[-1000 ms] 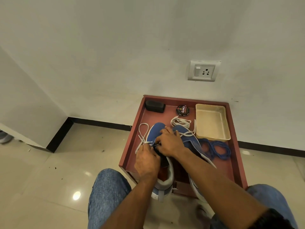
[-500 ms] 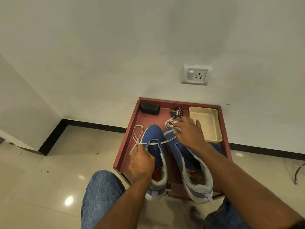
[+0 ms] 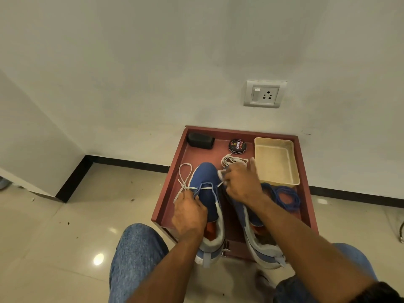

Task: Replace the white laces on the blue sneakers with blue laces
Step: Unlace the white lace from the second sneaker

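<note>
Head view only: unlacing looks nearly finished on the left sneaker (image 3: 207,193), where I see one white lace (image 3: 184,182) crossing the last eyelets. My left hand (image 3: 189,213) grips that shoe's eyelet edge; my right hand (image 3: 242,184) pinches the lace's other end at one o'clock of the toe. Right sneaker (image 3: 258,237) seems already bare (its lace (image 3: 232,159) lies loose at twelve o'clock). Blue laces (image 3: 284,196) wait untouched at three o'clock on the red tray (image 3: 166,193). Count: two sneakers, two white laces, one blue bundle, one polish tin (image 3: 237,146), one cream tray (image 3: 276,164), one black case (image 3: 201,140).
</note>
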